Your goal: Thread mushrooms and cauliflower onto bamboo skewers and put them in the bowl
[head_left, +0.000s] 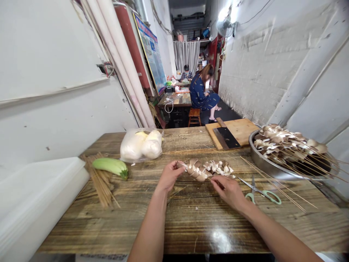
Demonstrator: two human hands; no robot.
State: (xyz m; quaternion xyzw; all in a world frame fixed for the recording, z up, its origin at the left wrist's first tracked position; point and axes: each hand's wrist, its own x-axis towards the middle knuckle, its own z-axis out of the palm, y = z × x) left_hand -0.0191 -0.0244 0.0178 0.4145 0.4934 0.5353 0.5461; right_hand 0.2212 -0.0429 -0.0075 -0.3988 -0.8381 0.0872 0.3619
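Observation:
My left hand [171, 177] pinches the left end of a row of grey-brown oyster mushroom pieces [198, 172]. They are threaded on a thin bamboo skewer, mostly hidden by them. At the right end of this row, my right hand [228, 189] has thumb and fingers closed on the skewer. Just behind it, loose oyster mushroom pieces [219, 167] lie on the wooden table [191, 225]. Green-handled scissors [255, 189] rest open to the right of my right hand. Several bare skewers [275, 183] lie beside them.
At right, a metal basin [254, 154] holds many mushroom skewers [289, 140]. A cleaver [227, 137] lies on a cutting board [245, 131]. Leftward are a bagged pale food [141, 145], a green squash [110, 166], a skewer bundle [100, 189] and a white container [73, 171]. A person [201, 91] sits beyond.

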